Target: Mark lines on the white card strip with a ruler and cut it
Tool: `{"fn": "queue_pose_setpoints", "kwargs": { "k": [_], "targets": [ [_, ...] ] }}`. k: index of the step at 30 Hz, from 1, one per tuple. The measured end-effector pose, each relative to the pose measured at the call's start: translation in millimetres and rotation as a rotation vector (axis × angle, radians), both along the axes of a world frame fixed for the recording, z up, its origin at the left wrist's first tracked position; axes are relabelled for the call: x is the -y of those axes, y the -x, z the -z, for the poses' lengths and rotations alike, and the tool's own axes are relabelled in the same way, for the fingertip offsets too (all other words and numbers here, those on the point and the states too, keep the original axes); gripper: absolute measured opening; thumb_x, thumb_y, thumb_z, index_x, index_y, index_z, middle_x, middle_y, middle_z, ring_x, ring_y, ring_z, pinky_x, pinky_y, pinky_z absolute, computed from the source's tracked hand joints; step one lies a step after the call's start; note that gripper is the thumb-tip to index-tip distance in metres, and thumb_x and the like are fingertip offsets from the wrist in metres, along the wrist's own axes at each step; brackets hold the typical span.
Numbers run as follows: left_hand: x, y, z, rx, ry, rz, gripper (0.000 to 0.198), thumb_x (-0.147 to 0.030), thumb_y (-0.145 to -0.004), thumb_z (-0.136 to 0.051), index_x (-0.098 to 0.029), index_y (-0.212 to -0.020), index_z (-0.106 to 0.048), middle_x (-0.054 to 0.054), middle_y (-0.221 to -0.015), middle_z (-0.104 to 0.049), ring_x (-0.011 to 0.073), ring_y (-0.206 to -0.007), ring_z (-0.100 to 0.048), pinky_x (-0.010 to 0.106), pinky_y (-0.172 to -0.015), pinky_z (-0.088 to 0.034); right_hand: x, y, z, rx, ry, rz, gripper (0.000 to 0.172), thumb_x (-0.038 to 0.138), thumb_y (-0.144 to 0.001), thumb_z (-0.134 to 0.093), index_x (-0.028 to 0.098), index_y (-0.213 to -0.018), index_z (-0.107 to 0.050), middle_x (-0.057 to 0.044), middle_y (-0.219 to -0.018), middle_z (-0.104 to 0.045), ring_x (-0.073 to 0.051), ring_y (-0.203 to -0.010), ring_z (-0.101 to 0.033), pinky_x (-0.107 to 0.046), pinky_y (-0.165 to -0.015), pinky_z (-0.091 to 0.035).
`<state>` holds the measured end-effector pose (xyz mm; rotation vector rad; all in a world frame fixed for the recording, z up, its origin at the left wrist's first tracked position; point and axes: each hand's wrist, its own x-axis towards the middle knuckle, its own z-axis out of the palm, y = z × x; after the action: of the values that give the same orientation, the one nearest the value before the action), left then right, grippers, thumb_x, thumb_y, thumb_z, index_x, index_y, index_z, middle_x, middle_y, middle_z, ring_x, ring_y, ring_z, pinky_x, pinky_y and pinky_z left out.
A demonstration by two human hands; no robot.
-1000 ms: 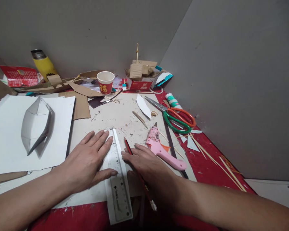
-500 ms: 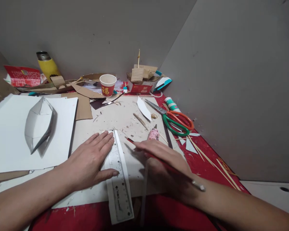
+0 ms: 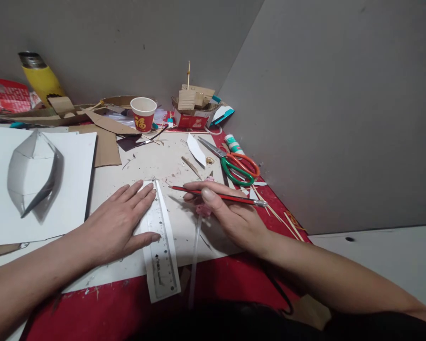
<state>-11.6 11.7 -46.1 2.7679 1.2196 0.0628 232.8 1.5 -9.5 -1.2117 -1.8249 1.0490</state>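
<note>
As the fingers of a left hand (image 3: 122, 222) lie flat and extended, pressing a transparent ruler (image 3: 160, 244) onto a white paper strip (image 3: 162, 201), a right hand (image 3: 234, 218) grips a red-and-black pencil (image 3: 239, 199) between thumb and fingers, its point directed toward the ruler's far end but apart from it. Ruler and strip rest on a pale board (image 3: 152, 161), their near ends jutting past its edge over a red surface (image 3: 92, 312). Partly hidden beneath the right hand is a pink glue gun (image 3: 203, 210). Beyond lie orange-and-green-handled scissors (image 3: 224, 155), near a leaf-shaped paper cutout (image 3: 196, 150). At left, a boat-shaped hull (image 3: 31, 175) sits on white sheets (image 3: 74, 194); a red-and-white paper cup (image 3: 144, 116) stands at the back, left of a cardboard model boat (image 3: 195, 113).
</note>
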Motion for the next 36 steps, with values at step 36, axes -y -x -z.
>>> {"fn": "queue_pose_setpoints", "kwargs": {
  "k": [36],
  "targets": [
    [4,-10,-5.2,-0.023,-0.07,-0.078,0.082,-0.07,-0.083,-0.037,-0.01,-0.138,-0.041,0.018,-0.147,-0.04,0.0379,-0.133,-0.034,0.053,-0.106,-0.026,20,12,29.6,0.404,-0.556,-0.297,0.03,0.019,-0.094,-0.04,0.012,-0.123,-0.046,-0.018,-0.112,-0.066,-0.027,-0.106,-0.062,-0.048,-0.09,-0.051]
  ]
}}
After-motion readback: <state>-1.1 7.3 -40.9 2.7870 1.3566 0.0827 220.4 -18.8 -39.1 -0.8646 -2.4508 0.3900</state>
